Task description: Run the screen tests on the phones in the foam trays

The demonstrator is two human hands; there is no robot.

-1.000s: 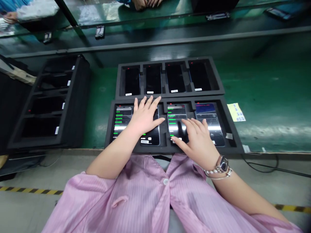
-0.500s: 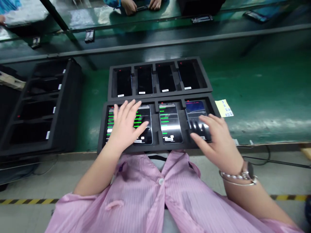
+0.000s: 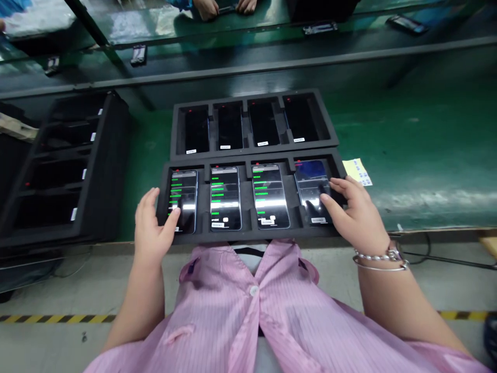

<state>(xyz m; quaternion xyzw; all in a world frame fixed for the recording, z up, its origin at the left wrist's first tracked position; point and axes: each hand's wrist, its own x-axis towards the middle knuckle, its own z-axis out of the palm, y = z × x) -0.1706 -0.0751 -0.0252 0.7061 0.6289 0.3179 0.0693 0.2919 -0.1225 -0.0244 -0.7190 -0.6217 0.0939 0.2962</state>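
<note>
A black foam tray (image 3: 205, 236) lies at the near edge of the green bench with several phones in its slots. Three of them (image 3: 225, 199) show green lines of text, and the rightmost phone (image 3: 310, 184) shows a blue screen. My left hand (image 3: 151, 228) is closed round the tray's left end, thumb on the leftmost phone (image 3: 185, 194). My right hand (image 3: 357, 215) is closed on the tray's right end, thumb on the blue-screen phone.
A second foam tray (image 3: 252, 151) with dark-screened phones lies just behind the near one. A stack of black trays (image 3: 108, 171) stands on the left. A yellow label (image 3: 359, 171) lies to the right. Another person's hands (image 3: 223, 6) work across the bench.
Both hands have left the phone screens and moved outward to the ends of the near tray. The left went left, the right went right.
</note>
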